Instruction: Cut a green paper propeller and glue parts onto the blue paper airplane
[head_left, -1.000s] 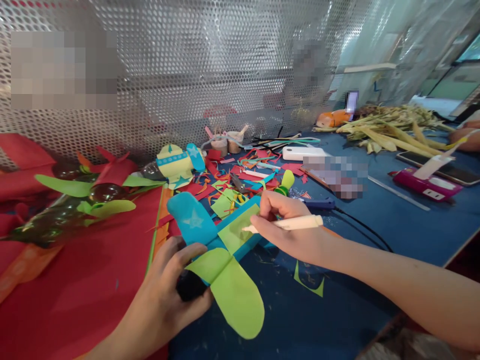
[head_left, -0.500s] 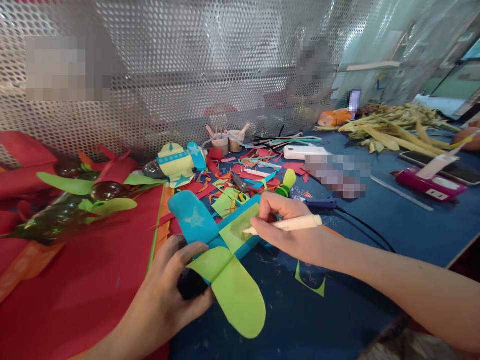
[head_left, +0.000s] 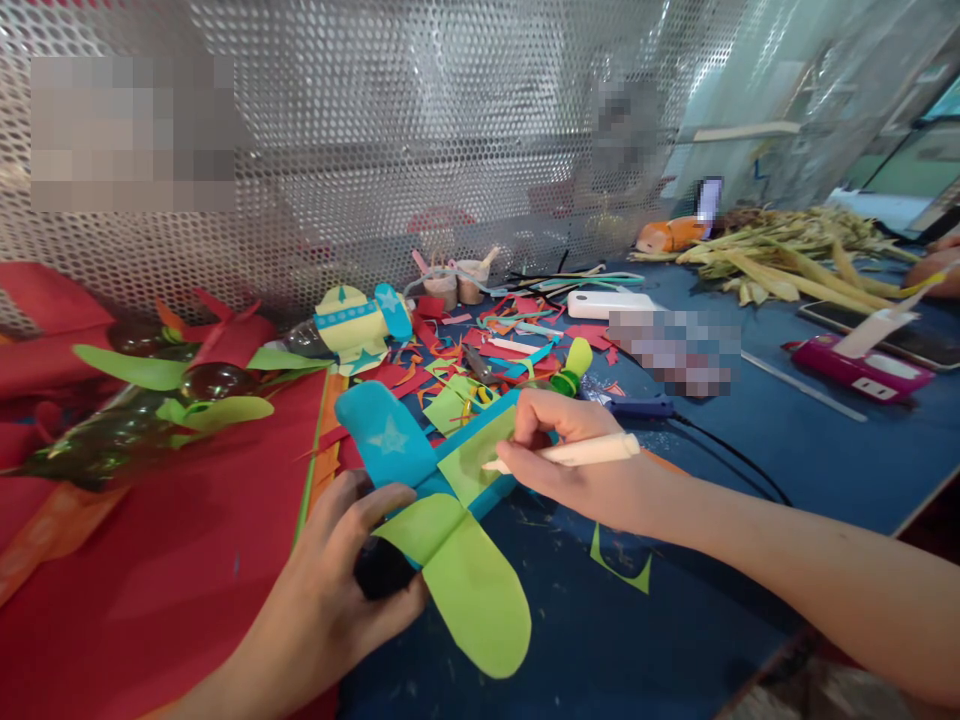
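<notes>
My left hand (head_left: 322,570) grips the near-left end of a toy plane (head_left: 487,600) made of blue and green paper around a dark, shiny body. The blue wing (head_left: 367,425) bears a pale star, and the other wing is plain green. My right hand (head_left: 600,495) pinches a cream-coloured marker pen (head_left: 592,449), its tip at the green paper panel (head_left: 463,468) on the plane's middle. Fine marks there are too small to make out. A green propeller on a cap (head_left: 568,380) shows just beyond my right hand.
Bottle planes (head_left: 97,430) lie on red paper (head_left: 202,560) at left, a yellow-and-blue one (head_left: 352,325) behind. Paper scraps (head_left: 450,375) litter the blue table. A corded blue tool (head_left: 641,405), magenta device (head_left: 855,368) and dried husks (head_left: 795,255) lie right. Perforated metal (head_left: 375,130) stands behind.
The marker pen and my right hand have shifted slightly to the left over the green panel. My left hand and the toy plane stay nearly still.
</notes>
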